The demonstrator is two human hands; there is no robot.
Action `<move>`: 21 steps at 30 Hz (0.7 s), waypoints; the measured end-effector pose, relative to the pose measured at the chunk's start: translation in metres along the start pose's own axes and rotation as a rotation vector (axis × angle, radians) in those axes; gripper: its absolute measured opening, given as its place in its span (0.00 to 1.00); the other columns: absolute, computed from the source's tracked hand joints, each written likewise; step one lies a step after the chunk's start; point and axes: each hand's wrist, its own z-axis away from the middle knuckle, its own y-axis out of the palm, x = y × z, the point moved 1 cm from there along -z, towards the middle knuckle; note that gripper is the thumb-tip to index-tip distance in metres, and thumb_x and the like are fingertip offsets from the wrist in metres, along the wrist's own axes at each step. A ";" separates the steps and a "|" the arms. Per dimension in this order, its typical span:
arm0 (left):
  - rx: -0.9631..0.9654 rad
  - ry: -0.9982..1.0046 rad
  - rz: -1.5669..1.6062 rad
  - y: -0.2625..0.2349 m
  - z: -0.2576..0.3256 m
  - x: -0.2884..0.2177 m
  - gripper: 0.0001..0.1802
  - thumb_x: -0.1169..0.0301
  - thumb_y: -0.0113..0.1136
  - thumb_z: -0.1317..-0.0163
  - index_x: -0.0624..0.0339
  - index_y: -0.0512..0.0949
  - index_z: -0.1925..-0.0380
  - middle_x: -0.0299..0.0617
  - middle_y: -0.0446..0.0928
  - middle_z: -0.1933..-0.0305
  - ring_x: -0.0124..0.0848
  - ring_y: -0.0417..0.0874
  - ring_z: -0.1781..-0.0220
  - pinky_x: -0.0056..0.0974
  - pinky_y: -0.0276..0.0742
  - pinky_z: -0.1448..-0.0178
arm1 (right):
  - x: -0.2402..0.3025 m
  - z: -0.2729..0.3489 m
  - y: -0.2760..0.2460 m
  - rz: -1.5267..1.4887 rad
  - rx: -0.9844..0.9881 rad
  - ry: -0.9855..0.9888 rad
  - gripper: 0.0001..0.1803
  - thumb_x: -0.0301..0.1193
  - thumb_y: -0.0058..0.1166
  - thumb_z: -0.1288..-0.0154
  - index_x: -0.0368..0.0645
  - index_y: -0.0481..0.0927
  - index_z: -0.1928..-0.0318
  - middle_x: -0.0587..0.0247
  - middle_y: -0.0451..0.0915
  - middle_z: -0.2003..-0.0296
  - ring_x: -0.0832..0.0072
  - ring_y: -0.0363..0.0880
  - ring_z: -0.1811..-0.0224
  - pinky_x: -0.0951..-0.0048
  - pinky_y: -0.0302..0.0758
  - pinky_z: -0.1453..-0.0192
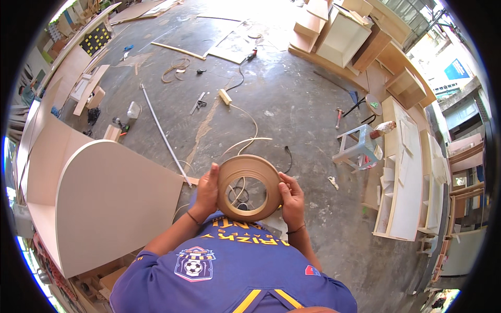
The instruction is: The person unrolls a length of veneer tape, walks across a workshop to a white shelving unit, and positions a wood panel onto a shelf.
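A flat ring-shaped roll of brown edge banding (249, 165) is held upright in front of my body, with a round hole through its middle. My left hand (207, 192) grips its left rim, the thumb pointing up along the edge. On the opposite rim, my right hand (293, 199) has its fingers closed, the thumb near the face of the roll. Cables on the floor show through the hole. Close by on the left stands a large pale panel (115, 208) with a curved edge, part of a cabinet.
On the concrete floor lie a long metal bar (164, 133), a power strip (225, 97) with its cable, a corded power tool (252, 55) and a hammer (338, 118). A light blue stool (356, 144) stands at the right near wooden cabinet frames (404, 177). More cabinet boxes (343, 36) are stacked behind.
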 end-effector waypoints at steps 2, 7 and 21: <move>-0.006 -0.043 0.028 -0.005 -0.014 -0.005 0.32 0.39 0.42 0.41 0.62 0.74 0.67 0.35 0.70 0.81 0.23 0.71 0.84 0.30 0.71 0.78 | -0.002 -0.016 -0.001 -0.081 0.012 0.040 0.16 0.27 0.46 0.34 0.38 0.71 0.47 0.66 0.77 0.60 0.84 0.73 0.61 0.83 0.71 0.57; -0.123 -0.105 0.295 -0.013 -0.063 -0.046 0.33 0.39 0.40 0.41 0.62 0.72 0.68 0.34 0.61 0.89 0.31 0.69 0.89 0.37 0.74 0.80 | -0.010 -0.067 0.026 -0.116 0.114 0.106 0.17 0.25 0.45 0.35 0.37 0.70 0.46 0.62 0.78 0.60 0.77 0.77 0.61 0.79 0.76 0.60; -0.468 0.016 0.385 -0.164 -0.274 -0.119 0.31 0.37 0.36 0.40 0.53 0.72 0.64 0.31 0.62 0.84 0.20 0.65 0.85 0.25 0.62 0.83 | -0.018 -0.315 0.207 0.245 0.593 0.279 0.24 0.31 0.50 0.38 0.33 0.66 0.43 0.57 0.78 0.57 0.77 0.76 0.57 0.76 0.72 0.52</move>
